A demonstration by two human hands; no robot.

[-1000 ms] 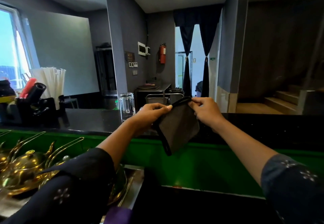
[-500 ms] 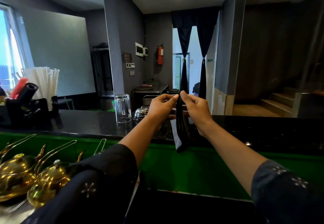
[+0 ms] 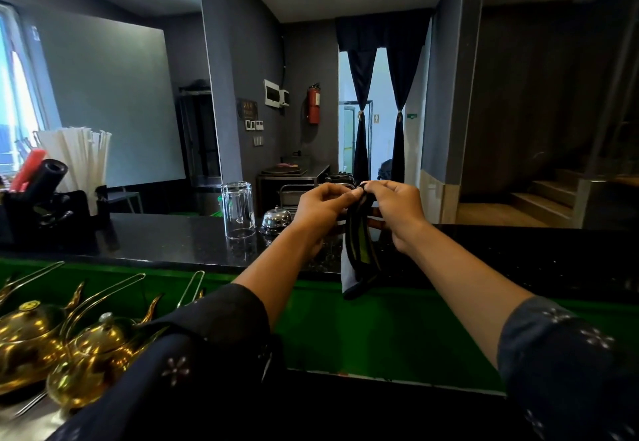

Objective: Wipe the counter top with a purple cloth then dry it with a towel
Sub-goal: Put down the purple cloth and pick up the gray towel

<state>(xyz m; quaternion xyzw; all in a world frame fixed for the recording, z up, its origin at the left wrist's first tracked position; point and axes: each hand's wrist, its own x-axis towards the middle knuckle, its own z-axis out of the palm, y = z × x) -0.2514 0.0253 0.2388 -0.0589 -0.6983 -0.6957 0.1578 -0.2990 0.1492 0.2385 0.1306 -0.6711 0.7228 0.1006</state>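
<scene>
Both hands hold a dark cloth [image 3: 358, 254] up above the black counter top [image 3: 155, 240]. The cloth hangs folded into a narrow strip, dark grey with a black hem and a pale inner face near its lower end. My left hand [image 3: 320, 207] pinches its top edge from the left. My right hand [image 3: 397, 209] pinches the same edge from the right, fingertips almost touching the left hand's. The cloth's lower end dangles in front of the counter's green front panel [image 3: 397, 330].
An upturned clear glass [image 3: 238, 210] and a silver call bell [image 3: 276, 220] stand on the counter left of my hands. A black caddy with white straws [image 3: 81, 160] sits at far left. Brass teapots [image 3: 83, 361] fill the lower shelf at bottom left.
The cloth, spread wide between my hands a second ago, is now folded into a narrow hanging strip. My hands have come together at its top edge. The view has shifted slightly right.
</scene>
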